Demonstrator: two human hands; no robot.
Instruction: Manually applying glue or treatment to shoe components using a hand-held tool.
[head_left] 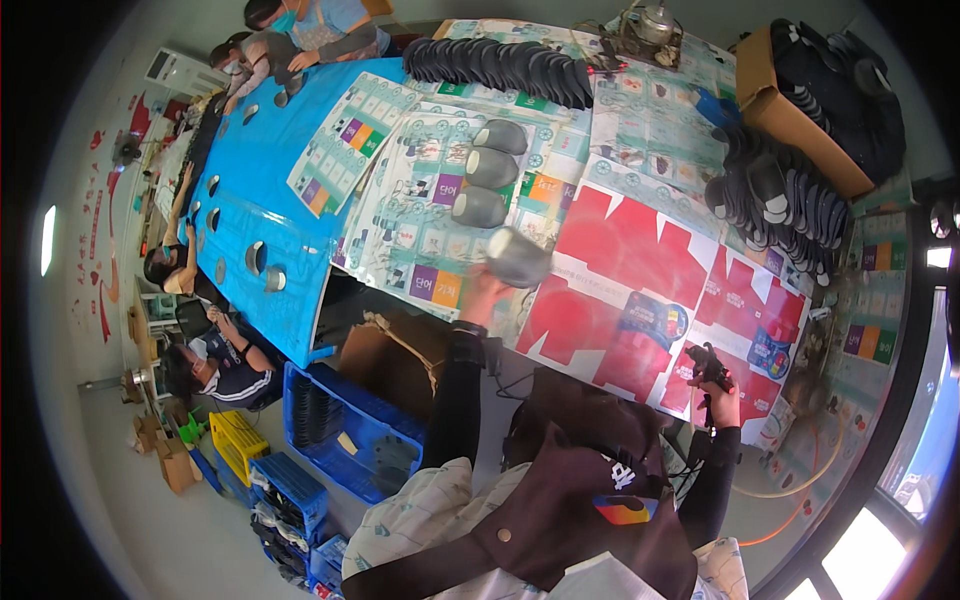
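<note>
Far left of the left fingers (486,288), shows a masked co-worker (250,366) beside a blue-covered bench (300,130) strewn with small dark pieces (256,257). Nearer, below and left of the same fingers, has a blue crate (372,462) with dark pieces stacked at one end. Beyond the left fingers, on printed sheets (405,236), has three loose grey cups (480,208) in a line and, farther off, a long row of nested dark cups (500,76). Grips a grey cup-shaped piece (517,258) in the closed left fingers, too blurred to tell whether touching the bench. Just right of them, has red-printed sheets (608,240). Holds a dark tool (708,362), kind unclear, in the curled right fingers (719,396). Beyond those, has clustered dark cups (795,200) and an open cardboard box (803,148).
</note>
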